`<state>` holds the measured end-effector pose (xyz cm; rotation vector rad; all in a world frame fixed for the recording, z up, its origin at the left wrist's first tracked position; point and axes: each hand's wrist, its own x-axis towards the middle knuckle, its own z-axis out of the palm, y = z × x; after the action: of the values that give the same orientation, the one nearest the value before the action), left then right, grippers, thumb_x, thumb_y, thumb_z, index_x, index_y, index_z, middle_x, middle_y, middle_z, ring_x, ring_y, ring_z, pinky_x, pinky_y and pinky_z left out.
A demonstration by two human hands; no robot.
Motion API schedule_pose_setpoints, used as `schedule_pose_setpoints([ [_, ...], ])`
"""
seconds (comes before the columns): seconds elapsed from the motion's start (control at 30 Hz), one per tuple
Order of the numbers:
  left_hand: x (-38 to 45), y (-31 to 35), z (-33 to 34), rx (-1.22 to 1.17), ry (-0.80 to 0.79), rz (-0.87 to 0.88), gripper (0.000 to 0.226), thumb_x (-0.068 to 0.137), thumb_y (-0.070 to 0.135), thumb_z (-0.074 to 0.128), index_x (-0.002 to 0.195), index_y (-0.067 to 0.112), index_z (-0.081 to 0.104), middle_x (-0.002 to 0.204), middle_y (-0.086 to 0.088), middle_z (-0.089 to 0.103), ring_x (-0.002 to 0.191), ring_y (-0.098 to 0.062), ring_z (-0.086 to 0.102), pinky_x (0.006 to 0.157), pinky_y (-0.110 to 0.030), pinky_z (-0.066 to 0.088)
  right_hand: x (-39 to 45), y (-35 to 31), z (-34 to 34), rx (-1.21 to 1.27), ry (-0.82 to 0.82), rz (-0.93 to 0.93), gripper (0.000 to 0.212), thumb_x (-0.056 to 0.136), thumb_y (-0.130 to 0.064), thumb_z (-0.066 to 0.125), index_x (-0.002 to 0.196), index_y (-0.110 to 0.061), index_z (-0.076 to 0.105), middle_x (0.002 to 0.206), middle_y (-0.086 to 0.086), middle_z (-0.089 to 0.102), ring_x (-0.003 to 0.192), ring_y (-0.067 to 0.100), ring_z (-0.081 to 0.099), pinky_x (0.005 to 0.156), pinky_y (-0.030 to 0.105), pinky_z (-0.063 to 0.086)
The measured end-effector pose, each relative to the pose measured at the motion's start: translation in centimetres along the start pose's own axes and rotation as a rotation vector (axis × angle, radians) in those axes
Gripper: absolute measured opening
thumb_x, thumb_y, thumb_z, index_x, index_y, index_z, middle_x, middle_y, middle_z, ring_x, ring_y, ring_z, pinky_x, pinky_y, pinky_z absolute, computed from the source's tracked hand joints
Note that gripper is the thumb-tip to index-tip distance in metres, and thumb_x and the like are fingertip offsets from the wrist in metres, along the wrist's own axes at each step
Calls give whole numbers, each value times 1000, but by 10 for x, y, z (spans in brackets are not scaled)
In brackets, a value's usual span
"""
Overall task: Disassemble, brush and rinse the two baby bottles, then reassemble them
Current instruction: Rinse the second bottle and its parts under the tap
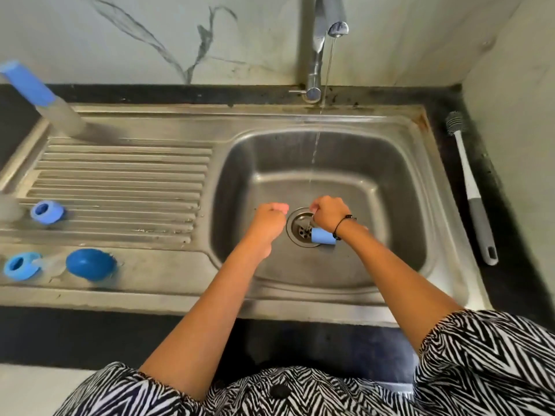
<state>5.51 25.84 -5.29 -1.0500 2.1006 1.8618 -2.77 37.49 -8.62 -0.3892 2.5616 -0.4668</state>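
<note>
A: Why are both hands so low in the basin [399, 187]?

B: The stream [313, 151] from the tap [338, 27] is thin, so the person brings the parts down under it, right over the drain [300, 232]. The right hand [329, 213] is curled round something pale, probably a clear bottle; a blue piece [322, 236] shows just below the wrist. What exactly is gripped cannot be told.

A: And the left hand [270, 216]?

B: Fisted beside it, fingers curled; whether it holds anything is hidden.

A: The rest?

B: Parked on the drainboard [120, 169] to drip: two blue rings [48, 211] [22, 265], a blue cap [91, 263] and, by the far corner, the other bottle [39, 94] (blurred). The brush [471, 190] lies on the counter at right, within reach.
</note>
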Motion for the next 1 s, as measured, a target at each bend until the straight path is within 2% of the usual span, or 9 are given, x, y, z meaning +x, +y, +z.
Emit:
schedule_pose_setpoints([
  [0.07,11,1,4,22,-56,-11,29,85,-11,37,84,14,53,85,-7,44,79,-16,36,62,-24,31,14,-1,8,-32,-10,41,32,87,-6,47,115,-11,64,119,16,61,111,34,55,89,34,46],
  [0.13,23,3,6,34,-89,-44,29,80,-11,33,76,15,46,81,-7,35,76,-16,27,55,-25,19,30,-8,18,-71,-7,75,32,89,-9,45,116,-10,63,120,19,60,112,36,53,90,37,46],
  [0.33,56,-1,7,34,-135,-131,33,83,-8,33,70,21,42,87,-5,33,67,-13,27,54,-25,14,64,-13,52,-243,-102,247,35,94,-14,38,123,-14,56,129,15,55,130,31,34,99,41,32],
  [0.47,76,-9,10,-3,-109,-178,33,89,-3,37,69,24,40,89,-4,36,84,-14,30,59,-23,27,76,-12,61,-314,-156,301,33,93,-14,37,117,-19,58,128,8,56,127,27,35,95,40,28],
  [0.6,84,-15,14,-46,-87,-223,31,89,-4,36,76,18,53,87,-6,44,84,-17,35,69,-25,38,82,-13,65,-280,-140,312,32,91,-9,38,113,-16,60,123,10,58,123,27,37,93,39,29],
  [0.7,88,-19,16,-36,-87,-231,32,89,-5,37,69,18,48,83,-7,42,81,-19,33,59,-27,29,82,-12,66,-214,-111,316,30,90,-6,39,111,-12,61,120,12,60,122,27,38,92,38,30],
  [0.83,92,-16,20,-36,-64,-249,30,86,-6,37,69,19,42,80,-7,35,75,-19,28,56,-28,20,80,-11,53,2,-11,263,26,93,-12,45,108,-10,66,114,15,64,117,30,47,92,36,38],
  [0.9,94,-7,22,-91,-61,-266,30,90,-3,39,74,20,45,75,-3,37,65,-17,30,56,-26,26,76,-9,41,215,79,188,23,88,-11,52,100,-14,71,106,10,69,107,29,57,90,32,45],
  [1.0,96,17,30,-210,-84,-235,16,97,8,46,110,15,53,89,0,51,68,-14,46,66,-24,46,65,-12,16,468,299,41,17,84,-7,57,90,-13,72,92,3,72,90,20,61,79,21,41],
])
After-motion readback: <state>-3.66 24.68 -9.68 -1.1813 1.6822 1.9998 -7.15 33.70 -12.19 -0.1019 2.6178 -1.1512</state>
